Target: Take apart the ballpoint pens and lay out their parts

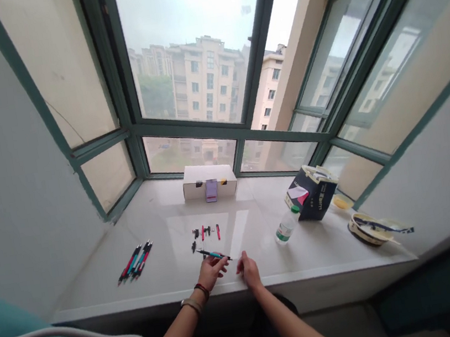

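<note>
My left hand (209, 274) pinches a teal and black pen (214, 255) above the white sill, its length slanting down to the right. Just right of the pen's end, my right hand (248, 271) is closed with curled fingers; whether it holds a small part is hidden. Beyond my hands lie small black pen parts (196, 233) and red pen barrels (218, 231). Off to the left, several pens (135, 263) in red, teal and black lie side by side in a bunch.
A white box (209, 172) with a purple item (211, 190) at its front stands by the window. To the right are a plastic bottle (286, 228), a dark paper bag (314, 192) and a round cream container (370, 229). A white cable (85, 334) crosses the lower left.
</note>
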Motion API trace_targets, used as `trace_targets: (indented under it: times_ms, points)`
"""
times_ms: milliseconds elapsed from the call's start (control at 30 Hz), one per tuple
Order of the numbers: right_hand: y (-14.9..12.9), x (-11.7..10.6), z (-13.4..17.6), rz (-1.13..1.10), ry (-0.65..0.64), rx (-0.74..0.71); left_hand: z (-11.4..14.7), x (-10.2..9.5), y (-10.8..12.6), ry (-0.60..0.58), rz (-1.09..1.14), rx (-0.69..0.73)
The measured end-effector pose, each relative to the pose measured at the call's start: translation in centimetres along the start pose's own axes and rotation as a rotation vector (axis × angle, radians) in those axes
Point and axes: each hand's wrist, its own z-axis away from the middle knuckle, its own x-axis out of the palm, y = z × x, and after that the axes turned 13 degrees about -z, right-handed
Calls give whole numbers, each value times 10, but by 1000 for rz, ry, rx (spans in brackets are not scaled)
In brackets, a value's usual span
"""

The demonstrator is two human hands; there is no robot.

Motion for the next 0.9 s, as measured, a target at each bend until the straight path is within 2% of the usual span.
trace_targets:
  times_ms: [100,233,333,400,433,500,633,733,800,900]
  points:
    - [8,0,0,-183,-77,91,-4,22,-12,-8,-83,50]
    - [9,3,-10,-91,-101,35,-11,40,-30,119,-196,17]
    - [2,18,-16,85,38,40,-18,50,-22,312,-333,-121]
    - [-2,31,-18,178,190,85,-24,55,-11,473,-330,-367]
    - [-3,36,-19,216,250,120,-27,57,-6,480,-327,-403]
    - [-1,42,-19,254,287,138,-31,59,-1,445,-315,-390]
    - [9,38,-18,155,153,36,-32,54,-12,360,-353,-207]
    - [17,32,-16,21,76,21,-29,48,-25,314,-346,-46]
    - [19,30,-15,-65,18,31,-28,43,-31,233,-212,-11]
    - [19,28,-14,-171,-91,55,-28,34,-35,83,45,-82]
